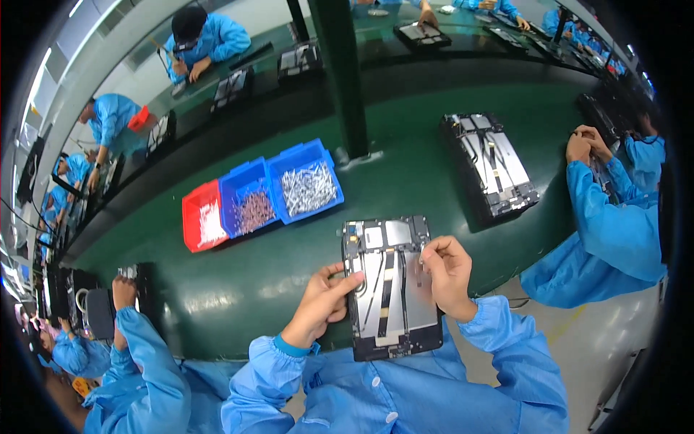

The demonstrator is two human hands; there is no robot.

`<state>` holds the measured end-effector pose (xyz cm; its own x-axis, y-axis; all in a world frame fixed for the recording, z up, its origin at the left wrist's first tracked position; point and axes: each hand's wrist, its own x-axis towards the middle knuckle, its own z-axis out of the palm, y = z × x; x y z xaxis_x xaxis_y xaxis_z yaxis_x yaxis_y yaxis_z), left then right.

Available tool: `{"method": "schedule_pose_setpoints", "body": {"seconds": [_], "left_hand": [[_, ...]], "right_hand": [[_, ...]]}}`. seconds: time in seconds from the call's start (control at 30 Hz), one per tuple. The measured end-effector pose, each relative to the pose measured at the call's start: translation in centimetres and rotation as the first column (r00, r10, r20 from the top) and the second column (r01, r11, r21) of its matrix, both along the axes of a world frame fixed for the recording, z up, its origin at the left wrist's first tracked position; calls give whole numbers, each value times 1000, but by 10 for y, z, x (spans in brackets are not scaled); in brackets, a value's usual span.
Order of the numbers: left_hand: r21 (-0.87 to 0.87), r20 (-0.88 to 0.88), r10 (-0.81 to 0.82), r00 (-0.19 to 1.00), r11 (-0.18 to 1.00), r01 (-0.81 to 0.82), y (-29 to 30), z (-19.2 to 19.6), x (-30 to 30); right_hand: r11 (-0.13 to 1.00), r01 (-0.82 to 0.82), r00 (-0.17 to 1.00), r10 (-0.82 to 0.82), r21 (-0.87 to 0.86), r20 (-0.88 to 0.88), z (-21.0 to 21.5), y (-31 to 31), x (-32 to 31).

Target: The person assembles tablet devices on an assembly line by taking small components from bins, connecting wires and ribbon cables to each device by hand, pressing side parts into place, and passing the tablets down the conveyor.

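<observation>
Silver-faced with black ends (397, 350) and dark strips (386, 294), opened tablet (394, 289) was held over green bench's near edge (231, 354); left hand (320, 300) pinched its side, right hand (450, 273) pinched together upper right, contents unclear.

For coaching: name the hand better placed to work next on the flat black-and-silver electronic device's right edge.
Likely the right hand: its fingertips are by that edge; the left hand holds the device from the left.

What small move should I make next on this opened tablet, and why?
Perhaps press lightly near the upper right edge of the opened tablet: your right hand is at that edge, and your left hand steadies the opposite one.
</observation>
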<state>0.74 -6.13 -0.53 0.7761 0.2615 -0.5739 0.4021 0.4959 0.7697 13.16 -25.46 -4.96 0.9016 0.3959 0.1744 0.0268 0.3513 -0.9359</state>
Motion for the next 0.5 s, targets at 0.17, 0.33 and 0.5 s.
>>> {"method": "schedule_pose_setpoints", "body": {"seconds": [0.17, 0.33, 0.5], "left_hand": [[-15, -25, -336, 941, 942, 336, 10, 2, -1], [16, -59, -352, 934, 935, 353, -17, 14, 9], [278, 417, -159, 895, 960, 41, -25, 36, 34]], "right_hand": [[996, -24, 998, 29, 89, -52, -3, -3, 2], [998, 8, 999, -5, 54, -37, 7, -1, 9], [988, -31, 996, 43, 151, -76, 57, 0, 53]]}}
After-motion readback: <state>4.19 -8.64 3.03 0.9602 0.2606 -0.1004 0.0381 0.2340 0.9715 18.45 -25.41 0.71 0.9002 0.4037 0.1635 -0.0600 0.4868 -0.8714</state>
